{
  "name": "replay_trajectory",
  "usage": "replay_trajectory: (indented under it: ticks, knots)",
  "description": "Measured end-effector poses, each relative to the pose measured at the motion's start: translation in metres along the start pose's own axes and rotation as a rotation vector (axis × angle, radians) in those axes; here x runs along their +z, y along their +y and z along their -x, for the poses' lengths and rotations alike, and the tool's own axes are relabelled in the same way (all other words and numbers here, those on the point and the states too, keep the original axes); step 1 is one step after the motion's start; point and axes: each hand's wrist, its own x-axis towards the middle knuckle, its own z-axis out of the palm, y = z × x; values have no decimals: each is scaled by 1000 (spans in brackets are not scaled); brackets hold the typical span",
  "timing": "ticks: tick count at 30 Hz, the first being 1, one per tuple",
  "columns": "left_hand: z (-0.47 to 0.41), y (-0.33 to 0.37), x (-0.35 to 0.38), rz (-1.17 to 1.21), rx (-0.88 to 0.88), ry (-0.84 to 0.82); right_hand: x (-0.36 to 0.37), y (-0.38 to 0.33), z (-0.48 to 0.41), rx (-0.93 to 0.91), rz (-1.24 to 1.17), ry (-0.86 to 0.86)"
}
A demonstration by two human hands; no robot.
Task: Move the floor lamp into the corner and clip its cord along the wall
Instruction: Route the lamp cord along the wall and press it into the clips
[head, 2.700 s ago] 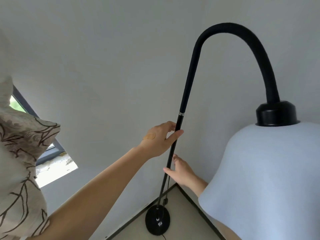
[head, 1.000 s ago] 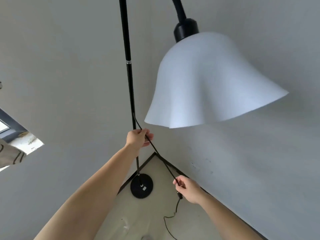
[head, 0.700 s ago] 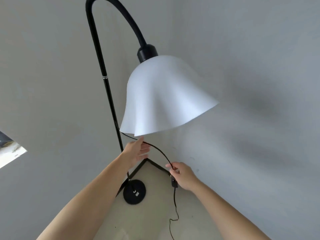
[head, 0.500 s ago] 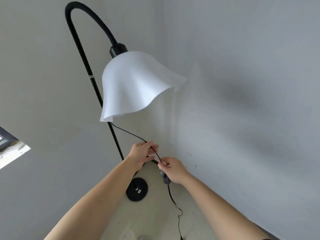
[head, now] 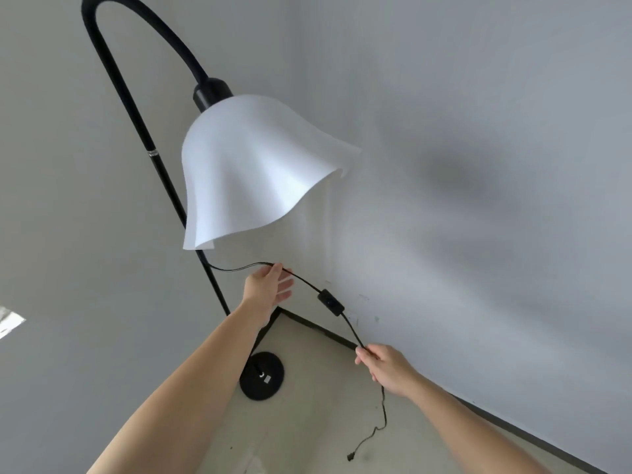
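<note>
the hands have drawn apart along the cord (head: pixel 304 281): right hand (head: pixel 386 369) now pinches it below the inline switch (head: pixel 330 302), no longer beside the left hand (head: pixel 270 289), whose fingers have opened under the cord.

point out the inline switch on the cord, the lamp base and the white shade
inline switch (head: pixel 330 302), head view, middle of its black body
lamp base (head: pixel 262 376), head view, top of the round black disc
white shade (head: pixel 246 165), head view, middle of its outer surface
</note>
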Motion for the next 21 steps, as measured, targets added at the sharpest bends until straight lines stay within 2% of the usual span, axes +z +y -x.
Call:
replay_trajectory:
  ticks: [7, 9, 12, 15, 18, 21]
  knots:
    - [-28, -66, 14, -244, -352, -272, 9, -19, -27, 10, 36, 32]
    - [-30, -81, 21, -274, -391, -307, 15, -19, -30, -7, 61, 39]
    - [-31, -97, 31, -326, -365, -248, 24, -12, -32, 1, 38, 50]
    - [-32, -106, 41, -205, -414, -150, 27, -4, -38, -12, 5, 65]
    - [-27, -116, 57, 27, -529, -205, 27, 5, -51, -32, 20, 12]
    - [-32, -136, 76, 42, -442, -178, 25, 23, -65, -10, -11, -44]
